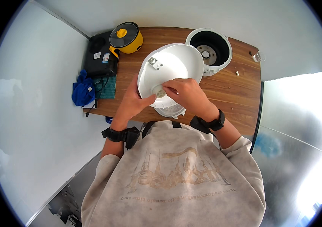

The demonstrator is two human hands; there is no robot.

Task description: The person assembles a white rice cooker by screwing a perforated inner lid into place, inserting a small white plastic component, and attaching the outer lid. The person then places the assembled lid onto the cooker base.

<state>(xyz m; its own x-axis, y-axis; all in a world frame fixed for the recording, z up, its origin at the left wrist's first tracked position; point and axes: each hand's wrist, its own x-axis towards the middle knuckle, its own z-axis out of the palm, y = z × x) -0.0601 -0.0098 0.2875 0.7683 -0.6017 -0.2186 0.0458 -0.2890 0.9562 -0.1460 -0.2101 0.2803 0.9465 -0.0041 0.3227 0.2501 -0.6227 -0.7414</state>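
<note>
A white, bowl-shaped plastic cover (182, 62) is tilted up in front of me with its hollow inside showing. My left hand (132, 102) is closed round its left edge, thumb inside beside a small round off-white fitting (158, 91). At that fitting, the fingers of my right hand (189, 94) are pinched together; what they hold, if anything, is hidden. A metal hinge-like bracket (155, 63) sits on the cover's inner wall. Below the cover, a pale round plate (171, 111) partly shows at the table's front edge.
A white rice cooker body (226, 56) with a dark interior stands behind on the wooden table (240, 90). At the back left are a yellow pot (133, 46), a black case (96, 64) and a blue cloth (81, 90). A clear cup (260, 56) and small loose bits lie right.
</note>
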